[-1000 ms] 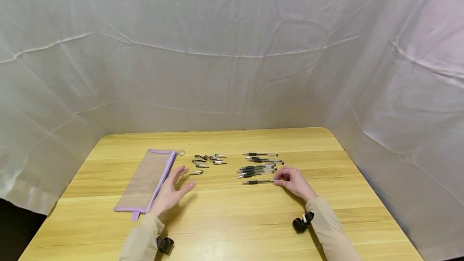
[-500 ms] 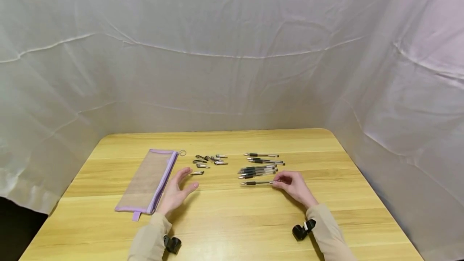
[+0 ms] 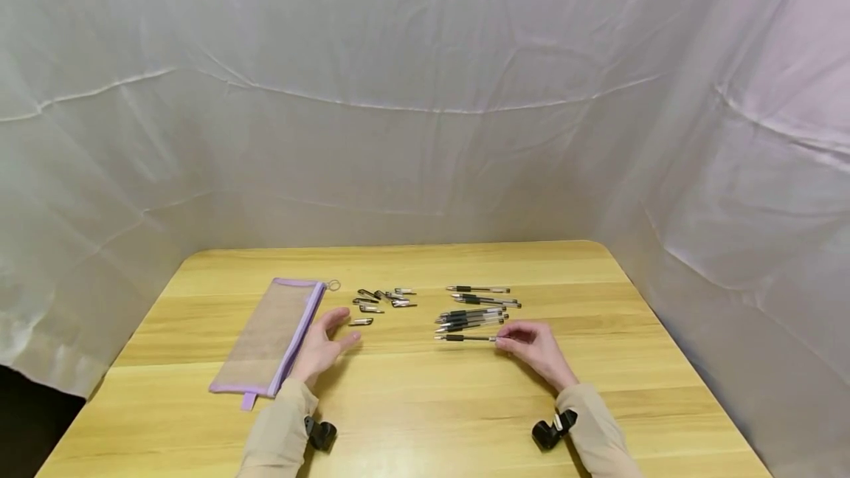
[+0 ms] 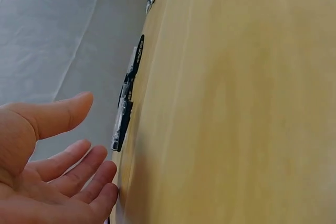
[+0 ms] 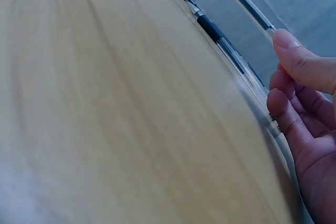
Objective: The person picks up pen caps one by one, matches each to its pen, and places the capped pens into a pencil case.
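Note:
My right hand [image 3: 536,351] pinches the back end of a gel pen [image 3: 465,338] between thumb and fingers. This pen is uncapped, with a black grip and its tip pointing left; in the right wrist view it is raised above the other pens [image 5: 226,48]. My left hand [image 3: 321,350] has its thumb and fingers spread, holding nothing, just short of the nearest pen cap [image 3: 361,321]. More clear-and-black pen caps [image 3: 370,309] lie behind that one, and the left wrist view shows some of the caps [image 4: 122,125] beyond my fingertips.
A mesh zip pouch [image 3: 265,334] with purple trim and a metal ring [image 3: 333,285] lies at the left, partly behind my left hand. Several uncapped gel pens [image 3: 471,317] lie in loose rows on the wooden table [image 3: 425,404]. Grey cloth [image 3: 425,168] hangs around the table.
My right hand has slid slightly left, bringing the pen with it. My left hand has shifted a little to the right, closer to the nearest cap, its fingers still spread.

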A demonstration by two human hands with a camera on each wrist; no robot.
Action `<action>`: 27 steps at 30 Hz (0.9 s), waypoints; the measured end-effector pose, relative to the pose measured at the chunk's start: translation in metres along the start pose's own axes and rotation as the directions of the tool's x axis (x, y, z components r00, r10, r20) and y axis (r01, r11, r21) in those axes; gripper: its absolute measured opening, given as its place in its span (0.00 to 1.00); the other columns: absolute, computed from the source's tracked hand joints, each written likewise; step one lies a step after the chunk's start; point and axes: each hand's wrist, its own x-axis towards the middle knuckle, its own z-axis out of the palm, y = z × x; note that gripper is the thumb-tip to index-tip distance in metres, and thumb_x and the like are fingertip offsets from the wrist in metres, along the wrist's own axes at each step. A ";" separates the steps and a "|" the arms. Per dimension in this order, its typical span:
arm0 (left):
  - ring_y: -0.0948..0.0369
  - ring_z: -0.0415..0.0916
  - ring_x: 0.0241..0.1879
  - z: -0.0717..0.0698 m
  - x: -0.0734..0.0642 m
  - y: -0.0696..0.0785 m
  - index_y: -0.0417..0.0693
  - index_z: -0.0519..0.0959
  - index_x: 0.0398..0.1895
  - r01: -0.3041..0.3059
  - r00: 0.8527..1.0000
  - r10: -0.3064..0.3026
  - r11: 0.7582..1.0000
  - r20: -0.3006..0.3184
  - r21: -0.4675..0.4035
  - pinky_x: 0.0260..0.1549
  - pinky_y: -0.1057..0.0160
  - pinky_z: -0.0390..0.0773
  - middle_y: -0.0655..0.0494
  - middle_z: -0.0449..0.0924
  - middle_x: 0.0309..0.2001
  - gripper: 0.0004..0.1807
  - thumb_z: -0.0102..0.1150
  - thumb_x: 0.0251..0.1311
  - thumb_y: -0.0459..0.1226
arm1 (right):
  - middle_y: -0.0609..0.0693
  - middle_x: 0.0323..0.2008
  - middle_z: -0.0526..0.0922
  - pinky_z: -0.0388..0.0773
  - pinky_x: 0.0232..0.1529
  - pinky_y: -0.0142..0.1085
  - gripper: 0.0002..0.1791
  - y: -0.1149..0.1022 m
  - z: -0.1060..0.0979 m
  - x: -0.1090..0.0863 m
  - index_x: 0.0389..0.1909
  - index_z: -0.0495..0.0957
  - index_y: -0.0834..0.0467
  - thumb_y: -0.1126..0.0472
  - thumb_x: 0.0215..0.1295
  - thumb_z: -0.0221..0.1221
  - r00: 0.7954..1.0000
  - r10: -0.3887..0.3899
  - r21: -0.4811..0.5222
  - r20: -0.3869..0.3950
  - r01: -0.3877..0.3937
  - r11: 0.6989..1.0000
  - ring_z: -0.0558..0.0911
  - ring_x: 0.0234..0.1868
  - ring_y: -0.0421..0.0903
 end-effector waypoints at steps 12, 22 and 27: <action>0.39 0.72 0.62 0.005 0.019 -0.003 0.33 0.74 0.63 -0.003 0.998 0.009 0.995 -0.062 0.097 0.67 0.40 0.68 0.32 0.75 0.62 0.28 0.65 0.57 0.27 | 0.57 0.36 0.89 0.84 0.35 0.30 0.11 -0.005 -0.002 0.000 0.39 0.85 0.66 0.66 0.57 0.71 1.000 0.026 0.012 -0.014 -0.026 1.000 0.85 0.32 0.35; 0.48 0.76 0.48 0.009 0.025 0.003 0.35 0.83 0.49 -0.015 0.993 0.045 0.968 -0.113 0.251 0.51 0.55 0.75 0.40 0.84 0.46 0.19 0.70 0.53 0.28 | 0.55 0.35 0.89 0.84 0.35 0.29 0.10 -0.003 -0.001 0.002 0.37 0.85 0.65 0.65 0.57 0.71 1.000 0.023 -0.003 -0.011 -0.023 1.000 0.85 0.31 0.34; 0.54 0.75 0.41 0.010 0.028 0.002 0.36 0.85 0.42 -0.017 0.990 0.054 0.964 -0.134 0.265 0.43 0.64 0.71 0.42 0.86 0.40 0.13 0.71 0.51 0.27 | 0.58 0.35 0.88 0.84 0.35 0.29 0.09 -0.001 -0.001 0.001 0.37 0.85 0.64 0.65 0.57 0.71 1.000 0.018 -0.005 -0.002 -0.018 1.000 0.85 0.32 0.34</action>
